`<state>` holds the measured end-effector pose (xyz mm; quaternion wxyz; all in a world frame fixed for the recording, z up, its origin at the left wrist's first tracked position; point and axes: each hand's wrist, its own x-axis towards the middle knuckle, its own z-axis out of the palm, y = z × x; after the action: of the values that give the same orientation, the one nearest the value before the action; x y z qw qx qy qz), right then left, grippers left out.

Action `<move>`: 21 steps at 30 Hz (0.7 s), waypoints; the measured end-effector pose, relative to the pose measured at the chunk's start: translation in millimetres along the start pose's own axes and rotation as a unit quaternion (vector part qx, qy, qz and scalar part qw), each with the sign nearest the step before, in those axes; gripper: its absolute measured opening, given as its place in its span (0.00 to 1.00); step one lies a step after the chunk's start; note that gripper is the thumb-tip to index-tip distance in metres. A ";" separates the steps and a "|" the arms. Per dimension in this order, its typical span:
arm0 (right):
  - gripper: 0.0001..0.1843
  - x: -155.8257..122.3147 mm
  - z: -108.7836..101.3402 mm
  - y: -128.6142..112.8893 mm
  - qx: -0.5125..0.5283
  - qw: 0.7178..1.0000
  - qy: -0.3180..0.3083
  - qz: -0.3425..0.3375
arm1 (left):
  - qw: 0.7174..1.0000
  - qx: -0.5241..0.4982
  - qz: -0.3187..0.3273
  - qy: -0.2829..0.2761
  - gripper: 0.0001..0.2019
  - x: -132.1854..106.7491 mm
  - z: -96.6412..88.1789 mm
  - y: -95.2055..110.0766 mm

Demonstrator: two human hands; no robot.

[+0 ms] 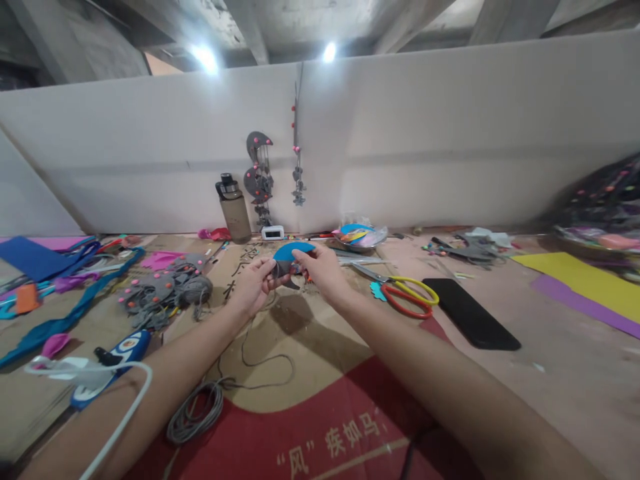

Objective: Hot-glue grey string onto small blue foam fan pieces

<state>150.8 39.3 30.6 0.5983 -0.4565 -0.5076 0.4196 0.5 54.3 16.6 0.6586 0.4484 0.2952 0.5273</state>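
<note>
Above the cardboard, both hands hold a curved blue felt piece [289,251] together with a grey felt piece [283,268]. My left hand [253,285] pinches the left end, thumb on top. My right hand [324,269] grips the right side from above, fingers closed. A grey pointed tip shows below the fingers; how the layers are joined is hidden. Grey cord [245,347] runs down from near the hands to a loose coil [196,412] on the cardboard. Scissors [400,287] with yellow and red handles lie to the right of my right hand.
A black phone [470,313] lies right of the scissors. To the left are grey felt pieces with pink dots [160,287] and a blue-and-white power strip [113,370] with a white cable. A bottle [235,210] stands by the partition, where grey ornaments [259,177] hang.
</note>
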 end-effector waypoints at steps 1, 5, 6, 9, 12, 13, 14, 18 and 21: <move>0.12 0.9 1.2 1.1 0.023 1.000 0.005 0.010 | 1.000 0.003 0.005 0.002 0.06 -1.3 0.0 0.5; 0.13 3.4 2.0 4.6 0.099 0.993 -0.010 0.056 | 1.000 0.011 0.008 0.004 0.06 -3.6 -3.1 2.2; 0.13 3.1 1.7 5.0 0.108 0.993 -0.011 0.055 | 1.000 0.011 0.004 0.007 0.06 -3.4 -4.2 2.1; 0.13 0.2 0.6 6.4 0.095 0.995 0.000 0.002 | 1.000 0.004 -0.015 0.011 0.06 -1.9 -6.9 1.1; 0.13 -3.3 0.2 9.7 0.061 0.998 0.005 -0.020 | 0.999 -0.001 -0.032 0.004 0.07 -0.7 -8.7 -0.5; 0.13 -3.7 0.1 11.4 0.057 0.998 0.006 -0.009 | 0.999 0.000 -0.035 0.001 0.07 -0.3 -9.5 -1.2; 0.14 -3.5 -0.1 13.1 0.057 0.998 0.006 0.006 | 0.999 0.001 -0.036 -0.001 0.07 0.2 -10.7 -1.9; 0.18 3.7 -8.5 14.2 0.032 0.999 -0.011 0.036 | 1.000 -0.004 -0.022 0.017 0.06 5.8 -21.2 -5.2; 0.18 12.0 -25.7 7.5 -0.131 0.991 0.013 -0.034 | 0.998 -0.011 0.012 0.055 0.06 12.7 -34.1 -7.4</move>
<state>177.6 49.6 24.2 0.5537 -0.5187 -0.5659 0.3226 -22.3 75.7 -3.5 0.6400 0.4147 0.3201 0.5621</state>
